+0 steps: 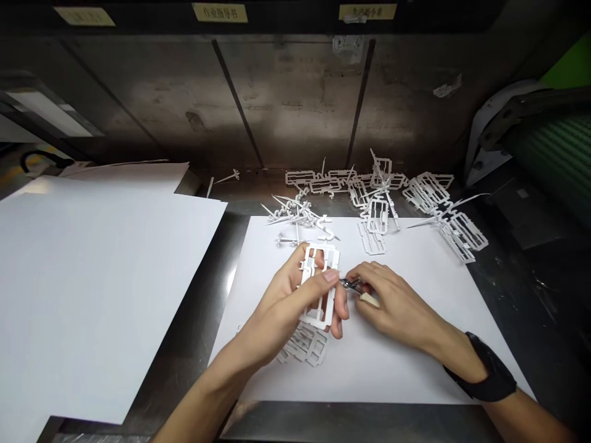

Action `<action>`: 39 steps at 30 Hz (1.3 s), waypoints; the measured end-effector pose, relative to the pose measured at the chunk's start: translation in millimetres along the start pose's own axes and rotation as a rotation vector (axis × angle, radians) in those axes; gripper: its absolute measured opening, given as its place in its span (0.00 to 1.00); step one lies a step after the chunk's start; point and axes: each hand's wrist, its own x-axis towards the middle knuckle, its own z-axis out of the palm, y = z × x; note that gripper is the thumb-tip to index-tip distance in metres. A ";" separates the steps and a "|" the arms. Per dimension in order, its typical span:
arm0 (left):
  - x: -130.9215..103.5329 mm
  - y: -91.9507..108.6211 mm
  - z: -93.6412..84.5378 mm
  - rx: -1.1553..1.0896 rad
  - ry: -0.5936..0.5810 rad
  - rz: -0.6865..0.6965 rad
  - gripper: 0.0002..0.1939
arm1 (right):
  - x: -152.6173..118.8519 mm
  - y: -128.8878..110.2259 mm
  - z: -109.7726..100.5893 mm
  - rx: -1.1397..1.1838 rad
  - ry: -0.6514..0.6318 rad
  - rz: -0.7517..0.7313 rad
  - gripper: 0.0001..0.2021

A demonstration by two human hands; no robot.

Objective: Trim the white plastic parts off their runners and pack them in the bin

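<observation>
Pinching a white frame (330,306) between thumb and fingers, the left hand (287,298) holds it above a white sheet (415,369). The right hand (397,306) curls around a small metal-tipped tool (351,285), its tip at the frame's right edge; whether those 2 touch, I cannot tell. More white frames (307,344) lie on the near, left part of the sheet. Far off, thin white offcuts (295,214) sit left of tangled frame clusters (427,191).

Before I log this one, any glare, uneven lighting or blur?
Head view: bright glare on the metal bench left of the white sheet; back panel unevenly lit, right edge dim; left hand and right hand look fairly sharp.
</observation>
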 end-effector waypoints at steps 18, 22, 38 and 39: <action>-3.3 -2.0 0.2 -0.161 -0.007 0.050 0.31 | 0.4 1.3 -20.1 0.551 0.138 0.223 0.21; -4.8 -4.0 0.3 -0.095 -0.020 0.033 0.36 | -6.2 9.3 -29.0 0.773 0.213 0.317 0.26; -9.4 -1.7 6.9 0.017 -0.102 -0.061 0.48 | -24.4 -21.8 -45.8 0.288 0.200 0.181 0.23; -9.8 -1.0 7.4 0.096 -0.091 -0.075 0.42 | -24.5 -22.0 -45.6 0.255 0.195 0.178 0.24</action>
